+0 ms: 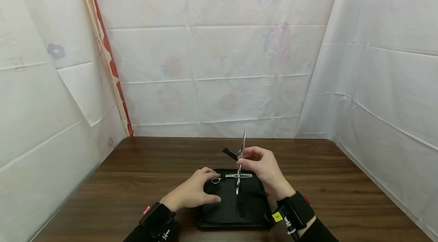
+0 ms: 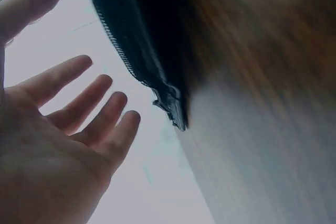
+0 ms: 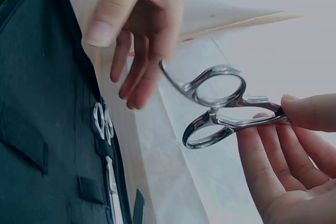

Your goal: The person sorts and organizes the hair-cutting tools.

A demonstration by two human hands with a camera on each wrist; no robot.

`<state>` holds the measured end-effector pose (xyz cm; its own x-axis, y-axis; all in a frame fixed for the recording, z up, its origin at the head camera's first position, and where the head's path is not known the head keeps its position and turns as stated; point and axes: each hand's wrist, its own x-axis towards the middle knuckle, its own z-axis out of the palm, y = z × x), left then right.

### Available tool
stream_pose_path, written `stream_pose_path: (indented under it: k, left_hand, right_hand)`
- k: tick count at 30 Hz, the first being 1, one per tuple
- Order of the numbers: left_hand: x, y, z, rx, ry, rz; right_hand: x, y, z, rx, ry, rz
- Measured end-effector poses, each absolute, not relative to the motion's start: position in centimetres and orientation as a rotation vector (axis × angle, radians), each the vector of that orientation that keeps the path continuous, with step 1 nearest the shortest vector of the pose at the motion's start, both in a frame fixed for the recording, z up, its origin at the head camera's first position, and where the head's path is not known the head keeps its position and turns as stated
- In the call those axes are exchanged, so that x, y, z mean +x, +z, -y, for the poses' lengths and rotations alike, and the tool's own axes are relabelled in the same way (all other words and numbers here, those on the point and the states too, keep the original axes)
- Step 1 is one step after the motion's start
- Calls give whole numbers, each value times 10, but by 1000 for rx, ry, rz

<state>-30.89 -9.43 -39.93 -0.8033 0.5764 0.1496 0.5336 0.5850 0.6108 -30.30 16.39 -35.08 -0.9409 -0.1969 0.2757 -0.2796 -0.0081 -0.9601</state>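
My right hand (image 1: 262, 164) pinches a pair of silver hairdressing scissors (image 3: 215, 93) between thumb and fingers, above a black zip case (image 1: 224, 213). The finger rings point toward my left hand in the right wrist view. A second pair of silver scissors (image 1: 244, 176) lies in the case near its far edge, tucked under a black loop. My left hand (image 1: 195, 190) hovers over the case's left side, fingers spread and holding nothing. A flat black strip (image 1: 230, 154) shows beside the right fingers; whether it is held or lies on the table I cannot tell.
The case lies on a brown wood-grain table (image 1: 154, 166). Several black loops, one being this loop (image 3: 90, 190), cross its inside. White sheets (image 1: 212, 56) hang behind the table and along both sides. The zip teeth (image 2: 113, 40) run along the case's edge.
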Motion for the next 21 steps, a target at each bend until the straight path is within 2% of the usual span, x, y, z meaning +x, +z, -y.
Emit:
stream_pose_path:
  k: [21]
  left_hand:
    - [-301, -398, 95, 804, 839, -2729]
  right_hand:
    - [-306, -345, -183, 535, 1774, 2338]
